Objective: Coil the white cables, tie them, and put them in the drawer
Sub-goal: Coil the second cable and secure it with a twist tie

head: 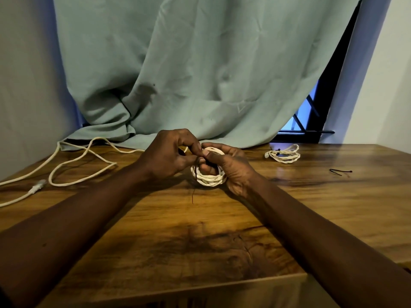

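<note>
No container is in view. The right hand (231,167) is curled around a coiled white cable (209,177) resting just above the worktop (200,241). The left hand (166,156) pinches a dark tie (194,174) against the coil. A tied coil (283,154) lies at right; a loose cable (73,161) lies at left.

The scene is dimly lit in a warm tone. Cold blue light is let in at the window (311,107) toward two o'clock, where the curtain (200,63) is pulled aside. Soft glare is seen on the table (289,174) at three o'clock. Straight edges are bent near the borders, and fine detail is smeared.
</note>
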